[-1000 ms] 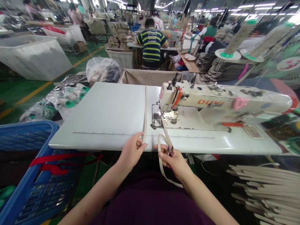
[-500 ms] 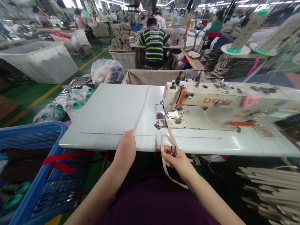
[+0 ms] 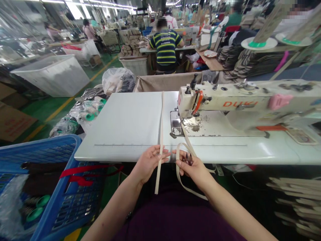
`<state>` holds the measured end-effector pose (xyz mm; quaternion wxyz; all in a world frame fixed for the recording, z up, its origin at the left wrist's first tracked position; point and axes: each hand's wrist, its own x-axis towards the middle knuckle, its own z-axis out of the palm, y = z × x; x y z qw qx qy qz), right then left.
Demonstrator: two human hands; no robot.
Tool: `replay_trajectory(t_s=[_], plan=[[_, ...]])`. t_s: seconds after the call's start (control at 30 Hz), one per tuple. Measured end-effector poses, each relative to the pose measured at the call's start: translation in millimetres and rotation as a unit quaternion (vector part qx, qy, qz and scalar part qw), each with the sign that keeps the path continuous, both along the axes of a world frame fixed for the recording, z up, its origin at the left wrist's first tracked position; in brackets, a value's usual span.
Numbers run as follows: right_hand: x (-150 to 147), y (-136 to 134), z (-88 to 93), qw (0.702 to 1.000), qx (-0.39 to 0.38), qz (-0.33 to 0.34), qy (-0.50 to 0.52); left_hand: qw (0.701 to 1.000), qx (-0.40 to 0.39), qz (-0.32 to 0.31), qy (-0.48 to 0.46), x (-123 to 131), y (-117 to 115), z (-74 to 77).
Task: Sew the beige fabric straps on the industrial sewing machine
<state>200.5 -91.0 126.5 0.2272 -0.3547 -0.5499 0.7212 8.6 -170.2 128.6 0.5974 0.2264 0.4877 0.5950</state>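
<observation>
Pinching this floppy-looking strip [image 3: 162,120] near its end, probably easiest, is being done by left hand [image 3: 148,163], loop [image 3: 178,154] by right hand [image 3: 195,169].

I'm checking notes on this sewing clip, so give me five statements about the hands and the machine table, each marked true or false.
1. A pale strip at the left hand hangs past the near edge of the table. True.
2. A second strip runs from the sewing machine toward the right hand. True.
3. The right hand is empty. False: it holds a dark pointed tool.
4. A basket stands at the table's right end. False: a blue basket is at the left end.
5. The machine carries orange lettering. True.
</observation>
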Motion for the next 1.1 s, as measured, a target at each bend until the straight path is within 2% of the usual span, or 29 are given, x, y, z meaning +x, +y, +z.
replay_trajectory(t_s=[0.27, 0.57, 0.73, 0.9, 1.1], plan=[[-3.5, 0.7, -13.7, 0.999, 0.009, -0.002, 0.036, 0.999, 0.019, -0.029, -0.040, 10.9, 1.6, -0.7], [-3.4, 0.4, -10.0, 1.000, 0.003, 0.007, 0.024, 0.999, 0.011, -0.030, -0.039, 17.6, 3.5, -1.1], [-5.0, -0.3, -11.9, 1.000, -0.014, 0.013, 0.023, 0.997, 0.026, -0.062, -0.021, 18.5, 4.0, 0.5], [-6.4, -1.4, -9.5, 0.998, -0.047, 0.013, 0.034, 0.994, 0.070, -0.089, -0.007, 19.1, 5.1, -4.0], [-6.1, -3.2, -9.6, 0.997, -0.070, -0.005, 0.042, 0.993, 0.068, -0.098, 0.015, 19.6, 4.9, -6.3]])
